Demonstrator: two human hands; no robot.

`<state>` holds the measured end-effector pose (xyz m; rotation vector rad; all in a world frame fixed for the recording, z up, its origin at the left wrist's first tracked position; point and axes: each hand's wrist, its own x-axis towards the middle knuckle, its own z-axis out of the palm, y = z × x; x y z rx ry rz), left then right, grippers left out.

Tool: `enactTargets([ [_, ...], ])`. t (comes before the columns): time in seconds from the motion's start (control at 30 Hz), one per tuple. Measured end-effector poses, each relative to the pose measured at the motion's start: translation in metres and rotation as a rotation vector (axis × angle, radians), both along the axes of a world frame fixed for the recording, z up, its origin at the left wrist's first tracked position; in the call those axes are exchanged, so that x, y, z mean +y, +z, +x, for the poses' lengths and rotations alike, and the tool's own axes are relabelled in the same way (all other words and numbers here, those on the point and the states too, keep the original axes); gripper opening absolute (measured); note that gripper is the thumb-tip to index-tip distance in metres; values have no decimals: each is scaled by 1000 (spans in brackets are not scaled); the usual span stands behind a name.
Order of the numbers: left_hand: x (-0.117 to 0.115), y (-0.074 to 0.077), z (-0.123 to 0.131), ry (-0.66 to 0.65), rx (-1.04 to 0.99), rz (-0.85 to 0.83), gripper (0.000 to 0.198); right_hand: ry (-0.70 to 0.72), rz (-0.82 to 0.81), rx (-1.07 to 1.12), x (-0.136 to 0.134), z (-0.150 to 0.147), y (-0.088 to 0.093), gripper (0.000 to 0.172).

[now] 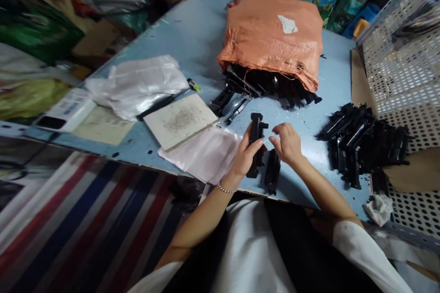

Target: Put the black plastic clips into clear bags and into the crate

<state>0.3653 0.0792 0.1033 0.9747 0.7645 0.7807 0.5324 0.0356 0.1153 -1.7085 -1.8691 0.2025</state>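
Note:
My left hand (245, 153) is wrapped round a long black plastic part (256, 146) with short pegs on its right side, held upright above the table's front edge. Just to the right, my right hand (288, 144) is bent with thumb and forefinger close together at a thin pale strand (267, 140) that reaches toward the part. What the strand is cannot be made out. Below my right hand, a second black plastic part (272, 171) lies on the blue table (305, 183), touched by neither hand.
An orange woven sack (271, 27) spills black parts (275, 89) at the back. More black parts are heaped (360, 139) at the right, near a perforated metal panel (405, 68). Left lie a white board (182, 119), clear plastic bags (144, 80) and a white box (68, 110).

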Motion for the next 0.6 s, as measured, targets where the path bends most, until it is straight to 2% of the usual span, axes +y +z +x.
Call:
enactTargets([
  [0.1, -23, 15, -3, -112, -65, -145, 72, 59, 66, -87, 24, 16, -1, 49],
  [0.2, -29, 15, -3, -89, -53, -174, 70, 61, 45, -105, 35, 17, -8, 58],
  [0.3, -18, 6, -1, 92, 31, -93, 52, -11, 10, -85, 19, 4, -13, 64],
  [0.37, -9, 0, -2, 172, 111, -40, 39, 98, 48, -154, -3, -6, -17, 64],
  [0.47, 1, -5, -4, 160, 200, 27, 37, 325, 154, -331, -34, -19, -24, 56],
  [0.53, 3, -13, -6, 153, 246, 102, 37, 393, 158, -371, -36, -20, -28, 52],
  [0.6, -2, -27, -7, 168, 304, 185, 38, 368, 95, -327, -19, -10, -28, 50],
])
